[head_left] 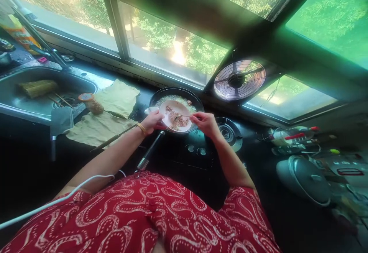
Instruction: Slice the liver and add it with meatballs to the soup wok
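A: Head view: our left hand (152, 122) grips the rim of the plate (176, 115), fingers curled under its 9 o'clock edge, tilting it over the pan (176, 94).

B: And our right hand (204, 122) pinches a thin utensil (184, 116) whose tip lies on the chopped food (178, 120) on the plate.

A: The plate hides most of the pan's contents from us. The pan handle (151, 150) runs toward 7 o'clock, under our left wrist.

B: What else do we see?

A: At 9 o'clock, two cloths (115, 99), a jar (90, 102) lying on them, then the sink (17, 103). At 2 o'clock of the pan, a fan (239, 79) in the window. A spare burner (228, 132) sits just right of our right hand, and a lid (304, 178) at 4 o'clock.
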The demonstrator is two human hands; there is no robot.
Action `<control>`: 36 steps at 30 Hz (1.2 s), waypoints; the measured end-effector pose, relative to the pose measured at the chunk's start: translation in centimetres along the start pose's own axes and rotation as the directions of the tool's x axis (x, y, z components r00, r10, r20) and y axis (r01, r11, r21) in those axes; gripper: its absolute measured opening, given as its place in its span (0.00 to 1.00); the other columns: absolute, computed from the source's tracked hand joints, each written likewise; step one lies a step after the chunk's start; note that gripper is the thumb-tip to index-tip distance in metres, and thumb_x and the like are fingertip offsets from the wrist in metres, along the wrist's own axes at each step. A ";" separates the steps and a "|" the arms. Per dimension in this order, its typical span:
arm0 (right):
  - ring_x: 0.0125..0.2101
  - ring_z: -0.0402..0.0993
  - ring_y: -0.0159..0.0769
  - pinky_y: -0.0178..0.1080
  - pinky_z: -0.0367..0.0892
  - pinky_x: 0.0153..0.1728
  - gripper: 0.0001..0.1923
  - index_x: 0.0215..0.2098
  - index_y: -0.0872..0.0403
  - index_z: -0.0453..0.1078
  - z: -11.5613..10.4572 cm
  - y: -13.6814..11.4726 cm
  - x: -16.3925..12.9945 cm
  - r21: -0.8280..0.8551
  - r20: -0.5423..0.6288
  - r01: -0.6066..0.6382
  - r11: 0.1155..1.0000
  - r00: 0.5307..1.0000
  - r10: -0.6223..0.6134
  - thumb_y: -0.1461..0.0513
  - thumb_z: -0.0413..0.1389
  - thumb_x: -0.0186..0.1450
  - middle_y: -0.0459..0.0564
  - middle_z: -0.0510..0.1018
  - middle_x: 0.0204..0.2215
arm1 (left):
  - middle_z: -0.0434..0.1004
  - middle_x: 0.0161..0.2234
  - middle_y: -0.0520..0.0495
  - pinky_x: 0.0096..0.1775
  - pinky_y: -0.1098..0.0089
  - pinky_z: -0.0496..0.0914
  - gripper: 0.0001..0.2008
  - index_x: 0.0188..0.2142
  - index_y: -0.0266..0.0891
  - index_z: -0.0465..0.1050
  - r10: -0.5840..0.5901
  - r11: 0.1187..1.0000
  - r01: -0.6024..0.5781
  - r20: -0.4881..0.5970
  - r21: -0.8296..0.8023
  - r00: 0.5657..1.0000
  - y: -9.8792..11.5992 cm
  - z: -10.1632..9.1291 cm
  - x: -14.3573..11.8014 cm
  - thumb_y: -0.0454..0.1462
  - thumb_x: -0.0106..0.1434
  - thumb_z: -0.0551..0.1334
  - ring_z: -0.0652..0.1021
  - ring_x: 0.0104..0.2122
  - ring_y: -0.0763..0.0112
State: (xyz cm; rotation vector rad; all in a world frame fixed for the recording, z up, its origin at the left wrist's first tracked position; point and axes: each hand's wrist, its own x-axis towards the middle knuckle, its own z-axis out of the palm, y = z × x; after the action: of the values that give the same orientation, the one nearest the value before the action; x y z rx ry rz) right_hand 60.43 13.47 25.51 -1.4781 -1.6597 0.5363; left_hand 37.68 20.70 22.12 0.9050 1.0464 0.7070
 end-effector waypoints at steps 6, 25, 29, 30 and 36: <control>0.28 0.78 0.37 0.35 0.69 0.30 0.11 0.35 0.52 0.82 1.7 1.6 0.3 -0.019 -0.010 -0.056 0.998 0.998 0.056 0.55 0.59 0.63 0.48 0.83 0.29 | 0.77 0.32 0.42 0.25 0.71 0.75 0.18 0.41 0.34 0.70 -0.083 0.996 0.085 0.044 -0.031 0.996 -1.4 0.9 -0.2 0.33 0.47 0.63 0.78 0.24 0.67; 0.27 0.78 0.36 0.38 0.72 0.34 0.12 0.31 0.54 0.78 -2.5 5.4 0.6 0.066 -0.046 -0.133 0.989 0.990 0.137 0.54 0.59 0.60 0.48 0.81 0.24 | 0.74 0.33 0.48 0.26 0.73 0.75 0.35 0.56 0.36 0.67 0.218 0.974 -0.206 -0.143 0.096 0.965 -0.3 0.8 0.8 0.30 0.44 0.60 0.75 0.26 0.71; 0.27 0.78 0.36 0.39 0.74 0.34 0.16 0.33 0.53 0.78 -2.3 4.4 0.4 0.231 0.012 -0.136 0.963 0.991 0.137 0.49 0.62 0.58 0.48 0.81 0.25 | 0.75 0.37 0.47 0.28 0.71 0.75 0.39 0.60 0.37 0.64 0.256 0.966 -0.241 -0.194 0.097 0.947 -1.0 0.2 1.8 0.30 0.45 0.60 0.76 0.28 0.71; 0.27 0.78 0.35 0.39 0.74 0.33 0.17 0.34 0.53 0.78 -1.8 4.1 0.2 0.283 0.048 -0.140 0.949 0.990 0.132 0.48 0.62 0.57 0.48 0.81 0.25 | 0.75 0.37 0.47 0.29 0.71 0.75 0.39 0.60 0.38 0.64 0.261 0.964 -0.247 -0.203 0.094 0.944 -1.2 0.2 2.0 0.31 0.45 0.61 0.76 0.28 0.71; 0.21 0.73 0.31 0.35 0.71 0.26 0.19 0.32 0.54 0.78 0.8 5.7 0.2 0.383 0.202 -0.277 0.881 0.956 0.213 0.48 0.63 0.54 0.45 0.78 0.20 | 0.75 0.35 0.48 0.31 0.70 0.76 0.36 0.59 0.39 0.66 0.259 0.965 -0.246 -0.210 0.085 0.943 -0.8 0.3 1.6 0.31 0.48 0.61 0.75 0.27 0.72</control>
State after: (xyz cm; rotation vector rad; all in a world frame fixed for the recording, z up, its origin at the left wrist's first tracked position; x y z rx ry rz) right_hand 63.26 15.07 20.71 -1.3622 -1.3665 1.0945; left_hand 38.55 21.58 20.78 1.0399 1.1616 1.0143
